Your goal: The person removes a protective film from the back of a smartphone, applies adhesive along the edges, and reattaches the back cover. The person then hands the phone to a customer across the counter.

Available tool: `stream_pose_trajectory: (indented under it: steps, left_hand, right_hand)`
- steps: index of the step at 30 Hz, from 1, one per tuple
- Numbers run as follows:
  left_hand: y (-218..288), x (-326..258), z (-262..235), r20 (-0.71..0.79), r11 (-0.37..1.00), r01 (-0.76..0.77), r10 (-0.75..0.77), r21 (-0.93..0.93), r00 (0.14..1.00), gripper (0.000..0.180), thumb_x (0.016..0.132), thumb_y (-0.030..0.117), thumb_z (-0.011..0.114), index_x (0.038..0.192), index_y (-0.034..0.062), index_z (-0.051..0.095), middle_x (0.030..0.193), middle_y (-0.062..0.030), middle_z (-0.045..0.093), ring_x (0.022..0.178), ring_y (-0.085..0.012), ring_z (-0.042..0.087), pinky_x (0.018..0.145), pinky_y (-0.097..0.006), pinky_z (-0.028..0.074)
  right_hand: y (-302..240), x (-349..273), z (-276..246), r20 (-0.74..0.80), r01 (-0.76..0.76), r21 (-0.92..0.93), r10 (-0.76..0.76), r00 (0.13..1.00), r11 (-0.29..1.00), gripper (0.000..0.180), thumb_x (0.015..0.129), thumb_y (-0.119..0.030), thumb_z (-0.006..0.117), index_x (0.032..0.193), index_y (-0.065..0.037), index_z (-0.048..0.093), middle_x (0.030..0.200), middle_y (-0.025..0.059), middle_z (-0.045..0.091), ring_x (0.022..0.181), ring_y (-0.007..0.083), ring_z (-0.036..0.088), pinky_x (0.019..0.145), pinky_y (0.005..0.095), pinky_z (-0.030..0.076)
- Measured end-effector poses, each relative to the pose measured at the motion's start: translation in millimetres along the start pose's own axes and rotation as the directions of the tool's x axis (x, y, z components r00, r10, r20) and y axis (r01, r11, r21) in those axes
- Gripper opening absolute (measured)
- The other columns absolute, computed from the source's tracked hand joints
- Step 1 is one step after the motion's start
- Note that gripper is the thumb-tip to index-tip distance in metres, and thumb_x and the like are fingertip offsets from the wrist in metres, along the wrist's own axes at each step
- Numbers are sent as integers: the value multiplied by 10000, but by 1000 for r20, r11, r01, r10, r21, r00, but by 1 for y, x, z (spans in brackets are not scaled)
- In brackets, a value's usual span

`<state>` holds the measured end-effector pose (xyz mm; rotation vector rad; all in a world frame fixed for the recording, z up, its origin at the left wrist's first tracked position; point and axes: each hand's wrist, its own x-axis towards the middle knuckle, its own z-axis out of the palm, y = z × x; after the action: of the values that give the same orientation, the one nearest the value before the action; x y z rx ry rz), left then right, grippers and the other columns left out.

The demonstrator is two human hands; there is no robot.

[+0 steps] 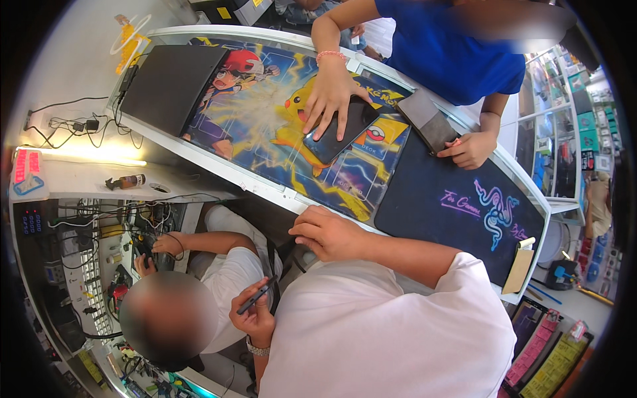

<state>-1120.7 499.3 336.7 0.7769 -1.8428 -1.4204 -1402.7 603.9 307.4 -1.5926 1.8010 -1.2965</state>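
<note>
Phone, dark, perhaps edge-on, is clamped in our left hand; our right hand rests loosely curled, empty, on the shop's mat-covered surface.

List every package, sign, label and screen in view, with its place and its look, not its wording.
Dark smartphone screen: on the cartoon mat, under a hand in a pink bracelet; black, glossy.
Grey phone: on the counter's far side, beside a blue-shirted person's hand.
Glowing red-pink sign: far left shelf, rectangular.
Pink and yellow hanging packages: lower right, long flat packs.
Closed black laptop: counter's left end.
</note>
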Motion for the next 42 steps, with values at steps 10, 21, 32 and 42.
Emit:
stream_pose_trajectory:
  steps: [10,21,32,42]
  left_hand:
    - [3,5,22,-121,1000,-9,11,14,993,289,978,31,812,1213,-64,674,1090,-148,769,971,-182,733,913,-301,583]
    - [7,13,37,-85,999,-39,40,18,996,210,1002,-53,724,1172,-55,599,1150,-310,770,1120,-397,777,1036,-509,602]
    - [20,16,40,-154,994,-86,75,-66,985,209,974,-98,731,1150,-69,622,1144,-296,780,1127,-383,785,1003,-453,623]
    - [7,-12,20,-220,995,-85,71,-53,973,206,985,-112,693,1170,-79,609,1159,-306,760,1124,-395,777,1018,-470,626]
  right_hand:
    - [1,3,-4,12,-38,53,38,999,998,199,992,-133,739,1170,-45,732,1145,131,651,1166,362,619,1018,447,526]
    - [2,6,-7,3,-51,103,51,999,993,196,960,-93,762,1146,-38,738,1108,117,663,1118,345,637,989,429,535]
    - [-1,7,-6,-27,-12,84,14,1000,996,215,938,-32,774,1151,-30,744,1105,134,702,1038,353,671,918,438,561]
    - [-11,9,-4,-17,-21,18,22,1000,1000,206,952,-51,776,1154,-44,741,1124,132,694,1081,358,667,948,453,557]
